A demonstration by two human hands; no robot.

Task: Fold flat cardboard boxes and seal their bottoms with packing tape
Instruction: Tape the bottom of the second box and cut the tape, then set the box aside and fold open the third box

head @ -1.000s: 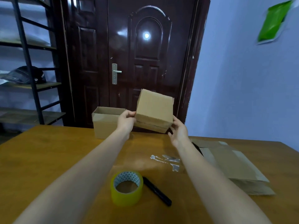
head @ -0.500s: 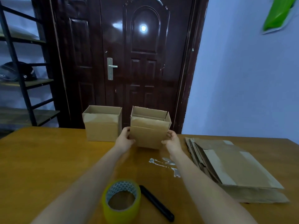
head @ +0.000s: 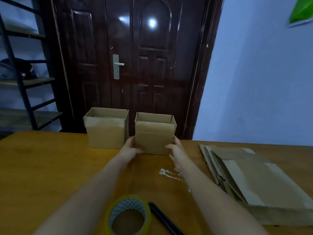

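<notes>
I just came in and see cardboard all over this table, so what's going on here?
A person is making up cardboard boxes. Both hands, the left hand and the right hand, grip the sides of an assembled box standing open-topped on the wooden table, beside another finished box. A stack of flat cardboard waits on the right. A roll of packing tape and a black pen-like tool lie untouched near the person.
</notes>
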